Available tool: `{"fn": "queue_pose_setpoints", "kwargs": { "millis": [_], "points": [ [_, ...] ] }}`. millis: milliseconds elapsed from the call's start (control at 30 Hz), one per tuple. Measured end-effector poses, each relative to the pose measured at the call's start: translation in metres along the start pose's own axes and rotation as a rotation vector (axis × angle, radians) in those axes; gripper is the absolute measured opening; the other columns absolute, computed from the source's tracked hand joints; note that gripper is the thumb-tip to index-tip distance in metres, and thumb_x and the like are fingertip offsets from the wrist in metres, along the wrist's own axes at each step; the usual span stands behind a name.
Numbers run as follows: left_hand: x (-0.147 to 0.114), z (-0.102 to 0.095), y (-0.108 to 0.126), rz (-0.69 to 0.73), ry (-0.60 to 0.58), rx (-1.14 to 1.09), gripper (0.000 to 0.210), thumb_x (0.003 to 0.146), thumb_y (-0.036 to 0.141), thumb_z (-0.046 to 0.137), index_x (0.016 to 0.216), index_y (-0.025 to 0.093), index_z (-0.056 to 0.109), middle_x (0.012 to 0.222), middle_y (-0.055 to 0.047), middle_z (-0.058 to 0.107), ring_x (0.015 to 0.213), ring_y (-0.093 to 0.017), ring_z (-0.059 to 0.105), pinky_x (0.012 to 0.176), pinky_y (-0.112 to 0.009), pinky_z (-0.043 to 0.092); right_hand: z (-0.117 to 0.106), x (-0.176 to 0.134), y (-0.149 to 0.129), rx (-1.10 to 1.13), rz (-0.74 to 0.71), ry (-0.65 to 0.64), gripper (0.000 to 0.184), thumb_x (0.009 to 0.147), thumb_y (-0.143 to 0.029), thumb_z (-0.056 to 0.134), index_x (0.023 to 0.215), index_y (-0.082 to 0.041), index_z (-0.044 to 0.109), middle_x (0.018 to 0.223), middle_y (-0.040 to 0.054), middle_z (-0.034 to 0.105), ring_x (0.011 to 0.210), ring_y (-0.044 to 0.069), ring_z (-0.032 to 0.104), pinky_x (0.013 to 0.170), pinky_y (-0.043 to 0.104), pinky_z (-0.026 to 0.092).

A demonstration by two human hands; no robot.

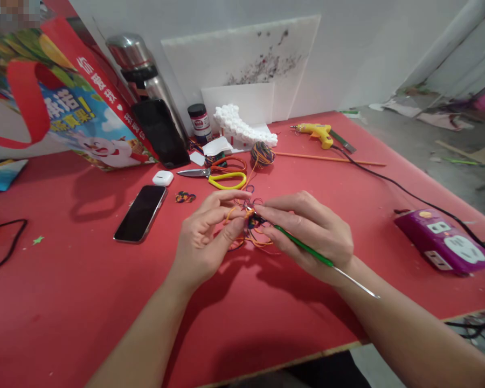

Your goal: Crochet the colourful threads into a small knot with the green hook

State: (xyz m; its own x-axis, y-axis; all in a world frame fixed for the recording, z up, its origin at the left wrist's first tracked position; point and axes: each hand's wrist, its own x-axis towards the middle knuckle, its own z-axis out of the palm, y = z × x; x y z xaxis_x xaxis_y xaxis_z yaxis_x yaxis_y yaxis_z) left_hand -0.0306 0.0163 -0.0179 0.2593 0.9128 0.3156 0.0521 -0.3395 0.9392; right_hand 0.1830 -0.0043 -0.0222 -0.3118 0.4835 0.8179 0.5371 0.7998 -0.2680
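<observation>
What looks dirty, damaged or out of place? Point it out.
The white sheet against the wall, behind the red table: dark splotches mar its otherwise pale surface, cause unclear.

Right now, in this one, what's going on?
Yarn is being worked with a hook over a red table. The left hand pinches the yarn; the right hand holds the hook, its front end at the yarn. Beyond the hands lie a ball of yarn and scissors; a phone lies flat to the left.
</observation>
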Motion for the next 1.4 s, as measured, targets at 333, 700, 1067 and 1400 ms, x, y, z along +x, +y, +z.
{"fn": "queue_pose_setpoints", "kwargs": {
  "millis": [333,700,1067,1400],
  "points": [
    [0.004,0.002,-0.001,-0.196,-0.017,-0.384,0.028,0.088,0.052,0.086,0.07,0.03,0.087,0.12,-0.013,0.082,0.106,-0.029,0.077,0.092,-0.046,0.067,-0.005,-0.002,-0.003,0.059,-0.004,0.01,0.033,0.105,-0.017,0.068,0.137,-0.022,0.073,0.109,0.0127,0.081,0.094,0.024,0.08,0.081,0.038,0.068],
    [0.012,-0.012,-0.008,-0.103,0.185,-0.465,0.015,0.089,0.04,0.083,0.077,0.032,0.088,0.134,-0.007,0.079,0.111,-0.026,0.076,0.116,-0.052,0.056,-0.005,-0.004,0.0,-0.007,0.031,0.158,0.037,0.102,-0.017,0.071,0.138,-0.027,0.076,0.104,0.01,0.083,0.084,0.023,0.079,0.074,0.037,0.066],
    [0.013,-0.017,-0.011,0.125,0.39,0.047,0.044,0.099,0.043,0.075,0.057,0.027,0.073,0.106,-0.007,0.081,0.107,-0.026,0.074,0.105,-0.045,0.059,-0.008,-0.003,0.0,0.008,-0.014,0.142,0.035,0.103,-0.018,0.07,0.138,-0.024,0.075,0.105,0.0117,0.082,0.085,0.024,0.079,0.073,0.039,0.065],
    [0.004,0.001,0.012,-0.16,-0.147,-0.265,0.032,0.086,0.034,0.09,0.117,0.029,0.085,0.104,-0.011,0.083,0.102,-0.027,0.08,0.086,-0.036,0.067,-0.007,-0.002,-0.006,0.111,-0.028,0.041,0.038,0.105,-0.019,0.068,0.144,-0.023,0.071,0.105,0.0125,0.08,0.089,0.025,0.079,0.075,0.039,0.066]
  ]
}}
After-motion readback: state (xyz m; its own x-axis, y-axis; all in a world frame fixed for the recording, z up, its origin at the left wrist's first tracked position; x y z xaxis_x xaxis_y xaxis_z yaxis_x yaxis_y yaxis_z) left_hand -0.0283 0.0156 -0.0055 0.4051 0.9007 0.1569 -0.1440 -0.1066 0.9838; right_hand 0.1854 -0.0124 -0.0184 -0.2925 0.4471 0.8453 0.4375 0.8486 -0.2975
